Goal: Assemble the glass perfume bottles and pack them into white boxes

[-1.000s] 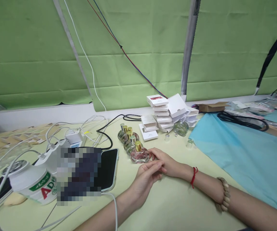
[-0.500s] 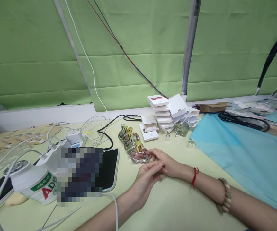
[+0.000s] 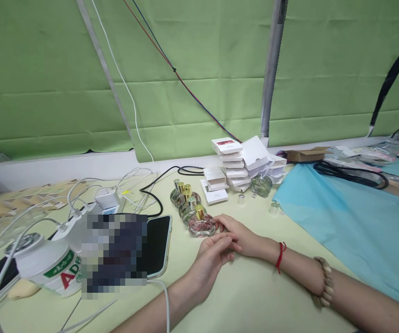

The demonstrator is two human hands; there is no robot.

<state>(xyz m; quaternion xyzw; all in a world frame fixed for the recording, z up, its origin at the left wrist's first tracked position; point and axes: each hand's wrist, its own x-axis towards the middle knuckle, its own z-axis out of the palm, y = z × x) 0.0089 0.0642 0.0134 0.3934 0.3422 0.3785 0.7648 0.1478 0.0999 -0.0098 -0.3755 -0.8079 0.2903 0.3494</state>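
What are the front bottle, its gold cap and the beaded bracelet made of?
The front bottle looks like glass: glossy and transparent. Its gold cap shines like metal or coated plastic. The beaded bracelet looks pale and matte, perhaps wood.

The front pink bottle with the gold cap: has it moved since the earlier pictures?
No. The front pink bottle keeps the same gap from the phone; only the whole view shifts slightly.

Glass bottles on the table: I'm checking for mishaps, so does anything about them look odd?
One bottle stands apart beside the white boxes, seemingly without the shiny gold or silver cap that the grouped bottles wear. A small clear piece lies loose near it. I see no spill or breakage.
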